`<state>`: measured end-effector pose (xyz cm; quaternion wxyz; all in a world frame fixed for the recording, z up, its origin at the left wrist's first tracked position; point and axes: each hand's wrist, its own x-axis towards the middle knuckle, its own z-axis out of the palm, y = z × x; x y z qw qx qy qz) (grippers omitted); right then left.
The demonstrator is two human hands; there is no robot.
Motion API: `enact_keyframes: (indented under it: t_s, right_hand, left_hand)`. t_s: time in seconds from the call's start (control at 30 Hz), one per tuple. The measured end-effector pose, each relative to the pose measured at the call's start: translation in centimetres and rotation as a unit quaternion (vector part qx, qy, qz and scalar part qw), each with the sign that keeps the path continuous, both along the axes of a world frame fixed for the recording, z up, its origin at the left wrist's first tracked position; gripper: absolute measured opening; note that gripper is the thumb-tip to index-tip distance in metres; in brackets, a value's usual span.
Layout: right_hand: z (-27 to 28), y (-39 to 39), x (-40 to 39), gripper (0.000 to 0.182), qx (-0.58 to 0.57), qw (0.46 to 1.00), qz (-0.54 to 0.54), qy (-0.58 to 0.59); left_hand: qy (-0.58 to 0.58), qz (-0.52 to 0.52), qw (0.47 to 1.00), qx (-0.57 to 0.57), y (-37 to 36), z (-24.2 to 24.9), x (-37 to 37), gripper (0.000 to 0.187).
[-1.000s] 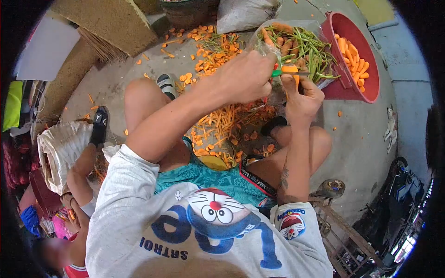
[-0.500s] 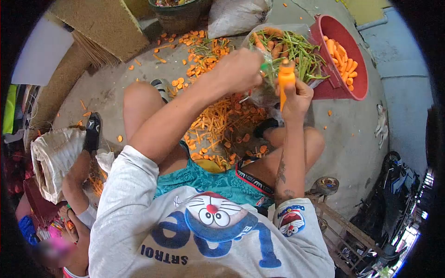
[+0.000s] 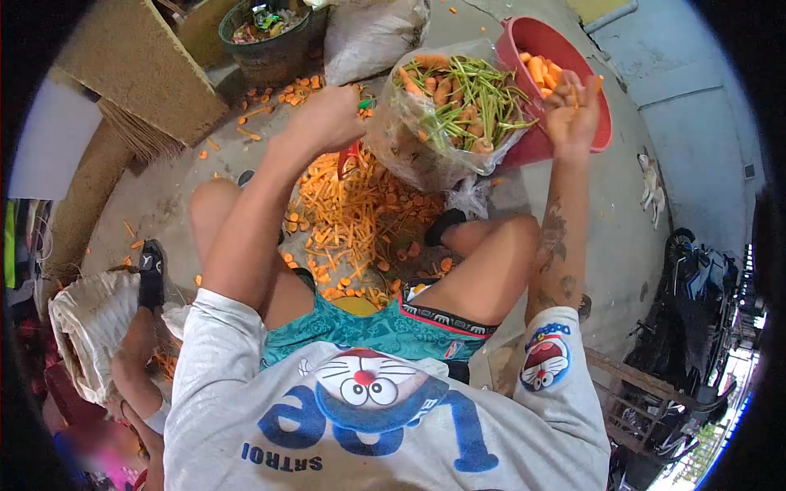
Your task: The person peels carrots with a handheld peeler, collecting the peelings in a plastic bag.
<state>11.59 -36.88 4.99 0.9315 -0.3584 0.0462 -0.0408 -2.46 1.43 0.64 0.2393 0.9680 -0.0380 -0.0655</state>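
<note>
A peeler (only its green tip shows) is gripped in the closed left hand, above the peelings on the floor. The right hand is spread open over the red basin of carrots, at 3 o'clock from the bag of unpeeled ones.

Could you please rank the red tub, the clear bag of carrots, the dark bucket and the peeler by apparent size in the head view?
1. clear bag of carrots and red tub: alike, tub partly hidden
2. dark bucket
3. peeler, in the left hand
</note>
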Motion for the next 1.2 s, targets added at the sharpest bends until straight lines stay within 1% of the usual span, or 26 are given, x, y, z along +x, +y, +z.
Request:
enact_keyframes:
  t_s: [0.03, 0.07, 0.1, 0.13, 0.2, 0.23, 0.3, 0.33, 0.37, 0.4, 0.47, 0.5, 0.57, 0.6, 0.67, 0.73, 0.8, 0.83, 0.9, 0.93, 1.0, 1.03, 1.07, 1.13, 1.17, 1.2]
  right_hand:
    - [-1.8, 0.6, -0.4, 0.037, -0.132, 0.988, 0.078, -0.016]
    - [-3.4, 1.1, -0.7, 0.030, -0.262, 0.952, 0.155, -0.031]
    - [-4.4, 1.3, -1.1, 0.029, -0.494, 0.854, 0.157, -0.044]
    - [-5.4, 1.6, -1.9, 0.028, -0.694, 0.702, 0.150, -0.056]
    - [-7.5, 2.1, -3.4, 0.029, -0.879, 0.468, 0.091, -0.017]
    - [-8.3, 1.8, -3.7, 0.035, -0.862, 0.491, 0.121, 0.044]
    - [-9.0, 1.5, -3.4, 0.036, -0.849, 0.503, 0.152, 0.053]
    - [-9.3, 1.5, -3.5, 0.037, -0.835, 0.515, 0.182, 0.065]
    - [-9.5, 1.4, -3.5, 0.040, -0.822, 0.529, 0.204, 0.042]
    - [-9.7, 1.3, -3.5, 0.040, -0.821, 0.531, 0.207, 0.041]
    - [-10.0, 1.4, -3.5, 0.039, -0.774, 0.550, 0.309, 0.059]
    - [-10.7, 1.4, -3.5, 0.039, -0.773, 0.550, 0.309, 0.059]
    - [-12.6, 1.0, -3.7, 0.041, -0.786, 0.517, 0.339, 0.018]
    - [-12.2, 1.6, -4.3, 0.041, -0.787, 0.517, 0.336, 0.021]
    - [-10.6, 4.4, -5.6, 0.047, -0.901, 0.359, 0.242, -0.003]
    - [-11.8, 4.5, -5.6, 0.048, -0.909, 0.360, 0.209, -0.003]
    - [-12.4, 4.4, -5.7, 0.035, -0.918, 0.358, 0.165, -0.041]
    - [-12.0, 4.0, -5.5, 0.035, -0.918, 0.360, 0.163, -0.041]
    - [-10.7, 2.4, -4.8, 0.034, -0.818, 0.533, 0.214, -0.030]
    - [-9.9, 2.3, -4.8, 0.034, -0.818, 0.532, 0.216, -0.034]
    - [-9.0, 1.9, -5.4, 0.031, -0.787, 0.598, 0.151, -0.023]
    - [-9.5, 2.3, -6.0, 0.029, -0.788, 0.595, 0.143, -0.067]
    - [-9.8, 2.7, -6.2, 0.029, -0.787, 0.596, 0.145, -0.066]
    - [-10.5, 3.6, -6.1, 0.029, -0.853, 0.475, 0.216, -0.023]
    - [-10.9, 4.3, -6.0, 0.030, -0.870, 0.452, 0.193, -0.049]
    - [-11.5, 4.5, -5.9, 0.030, -0.870, 0.451, 0.193, -0.050]
  left_hand:
    - [0.000, 0.001, 1.000, 0.001, 0.1, -0.3, 0.1, 0.027]
    - [-0.020, 0.001, 1.000, -0.004, 0.1, -0.8, 0.3, 0.027]
    - [-0.038, 0.001, 0.999, -0.009, 0.2, -1.2, 0.4, 0.027]
    - [-0.035, 0.002, 0.999, -0.008, 0.1, -1.0, 0.4, 0.027]
    - [-0.014, -0.013, 1.000, -0.001, 0.1, -0.6, 0.5, 0.027]
    - [-0.013, -0.011, 1.000, 0.000, 0.3, -0.6, 0.6, 0.027]
    - [-0.059, -0.023, 0.998, 0.014, 0.4, -0.7, 0.4, 0.031]
    - [-0.056, -0.021, 0.998, 0.015, 0.4, -0.6, 0.3, 0.031]
    - [-0.049, -0.023, 0.998, 0.014, 0.3, -0.5, 0.4, 0.030]
    - [-0.043, -0.026, 0.999, 0.014, 0.2, -0.3, 0.4, 0.029]
    - [-0.055, -0.015, 0.998, 0.014, 0.0, -0.7, 0.4, 0.029]
    - [-0.069, -0.006, 0.998, 0.010, -0.1, -0.9, 0.4, 0.029]
    - [-0.068, -0.016, 0.998, 0.007, -0.1, -1.3, 0.4, 0.029]
    - [-0.068, -0.024, 0.997, 0.001, -0.2, -1.3, 0.4, 0.029]
    - [-0.062, -0.030, 0.998, -0.008, -0.4, -1.2, 0.3, 0.027]
    - [-0.055, -0.034, 0.998, -0.014, -0.6, -0.8, 0.1, 0.024]
    - [-0.041, -0.020, 0.999, -0.014, -0.5, -0.6, -0.1, 0.024]
    - [-0.044, -0.021, 0.999, -0.012, -0.4, -0.6, -0.1, 0.024]
    - [-0.058, -0.001, 0.998, -0.012, -0.1, -0.8, -0.3, 0.025]
    - [-0.058, 0.004, 0.998, -0.013, 0.1, -0.5, -0.4, 0.025]
    - [-0.062, -0.002, 0.998, -0.023, 0.2, 0.0, -0.8, 0.025]
    - [-0.058, 0.000, 0.998, -0.023, 0.2, -0.3, -0.8, 0.025]
    - [-0.051, 0.001, 0.999, -0.019, 0.2, -0.5, -0.5, 0.025]
    - [-0.043, -0.001, 0.999, -0.014, 0.0, -0.5, -0.4, 0.024]
    - [-0.059, -0.002, 0.998, -0.008, -0.2, -0.6, -0.6, 0.024]
    - [-0.075, -0.002, 0.997, -0.002, -0.4, -0.6, -0.7, 0.024]
